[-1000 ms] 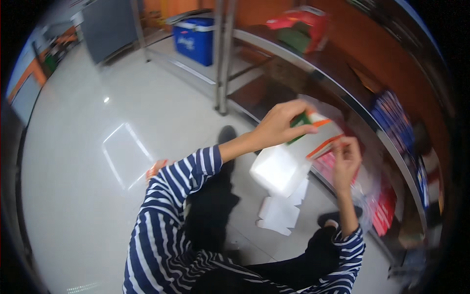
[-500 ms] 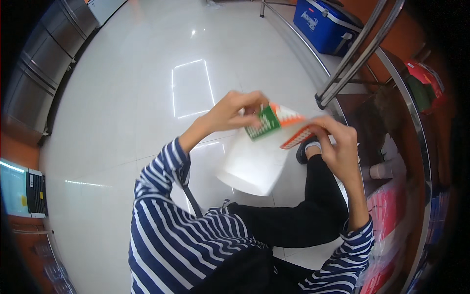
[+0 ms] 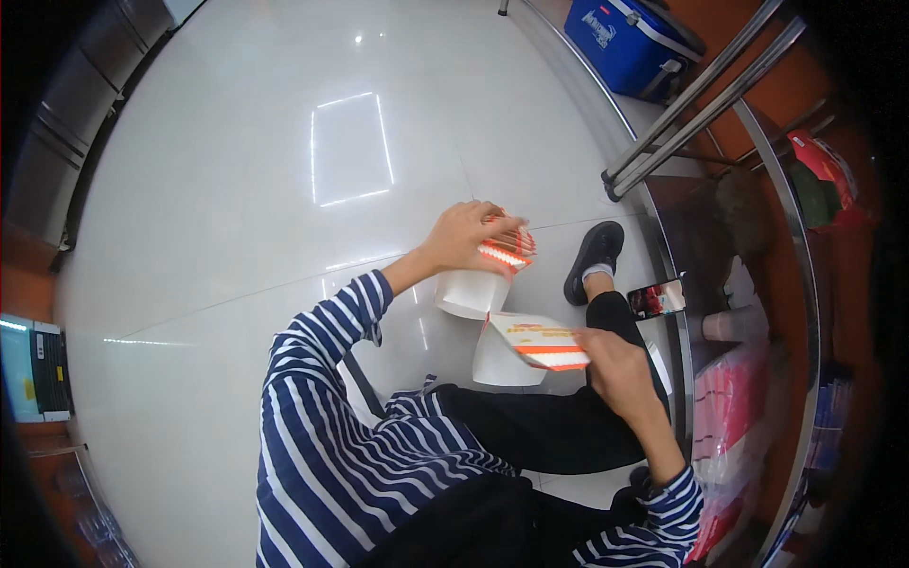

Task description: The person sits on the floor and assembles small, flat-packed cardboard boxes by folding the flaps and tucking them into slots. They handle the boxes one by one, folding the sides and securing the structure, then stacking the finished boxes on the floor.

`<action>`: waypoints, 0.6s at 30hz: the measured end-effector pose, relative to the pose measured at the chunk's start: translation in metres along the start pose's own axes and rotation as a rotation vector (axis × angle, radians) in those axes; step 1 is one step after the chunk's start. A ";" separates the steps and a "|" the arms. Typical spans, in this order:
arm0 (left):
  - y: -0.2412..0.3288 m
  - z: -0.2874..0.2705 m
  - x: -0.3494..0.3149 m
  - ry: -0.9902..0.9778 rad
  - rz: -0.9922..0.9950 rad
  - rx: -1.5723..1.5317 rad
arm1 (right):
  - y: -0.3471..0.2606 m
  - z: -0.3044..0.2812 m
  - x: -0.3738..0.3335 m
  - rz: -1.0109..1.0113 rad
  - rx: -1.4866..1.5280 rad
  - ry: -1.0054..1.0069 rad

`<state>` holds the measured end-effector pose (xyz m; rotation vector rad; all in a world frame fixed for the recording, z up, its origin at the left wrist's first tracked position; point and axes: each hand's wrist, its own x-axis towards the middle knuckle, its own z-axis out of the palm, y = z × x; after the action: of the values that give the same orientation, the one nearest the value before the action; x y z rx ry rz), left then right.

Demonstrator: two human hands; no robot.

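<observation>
My left hand (image 3: 466, 235) is closed round a paper food carton (image 3: 471, 293), white with orange-and-white zigzag print along its edge. Several printed edges show between the fingers, so it may be more than one carton; I cannot tell. Lower and to the right, my right hand (image 3: 620, 369) pinches the printed end of a second paper carton (image 3: 507, 360). That one has a cream panel with an orange zigzag band and a white part hanging down. The two cartons are close together above the floor, over my bent leg, and I cannot tell whether they touch.
A phone (image 3: 657, 299) with a lit screen leans at the shelf unit on the right. Its lower shelf holds paper cups (image 3: 727, 327) and pink plastic-wrapped packs (image 3: 724, 407). A blue cooler box (image 3: 625, 45) stands behind metal legs (image 3: 705, 109). Steel cabinets (image 3: 71, 123) line the far left.
My hands have moved apart, the right one down and towards me. The white carton held up between them now shows as two separate pieces, one in each hand. The phone has come into view.
</observation>
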<state>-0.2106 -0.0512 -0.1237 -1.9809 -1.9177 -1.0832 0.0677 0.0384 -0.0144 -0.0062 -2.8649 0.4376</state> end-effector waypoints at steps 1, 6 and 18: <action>-0.003 0.010 0.007 0.024 0.027 -0.029 | -0.002 0.004 0.000 -0.010 -0.053 -0.003; -0.019 0.017 0.012 0.021 0.059 -0.026 | 0.009 0.035 0.027 -0.059 -0.069 0.086; -0.033 0.026 0.024 0.036 0.249 -0.088 | 0.027 0.096 0.082 -0.290 -0.459 0.314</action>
<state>-0.2334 -0.0120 -0.1398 -2.1596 -1.5773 -1.1421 -0.0353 0.0391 -0.0912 0.2327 -2.5334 -0.2583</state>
